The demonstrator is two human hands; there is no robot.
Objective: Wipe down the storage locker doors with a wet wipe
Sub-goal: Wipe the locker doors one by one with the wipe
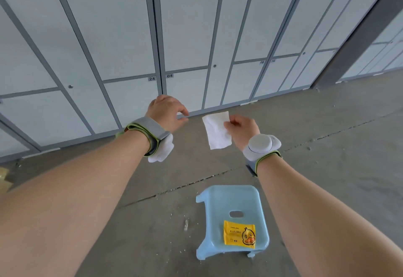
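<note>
Bright, soft, even daylight; only faint shadow under stool [218, 202] nr 6 o'clock. Strong wide-angle bend in locker doors [104, 37] twd 9 & 3 o'clock; edges slightly soft.

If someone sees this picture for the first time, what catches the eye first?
The white wet wipe hangs from the right hand, mid-picture, before the grey locker doors. Below, a yellow wipe packet lies on a pale blue stool. The left hand holds nothing.

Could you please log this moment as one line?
right hand: pinches wet wipe | left hand: holds nothing | locker doors: not yet touched | yellow pack: on blue stool
</note>
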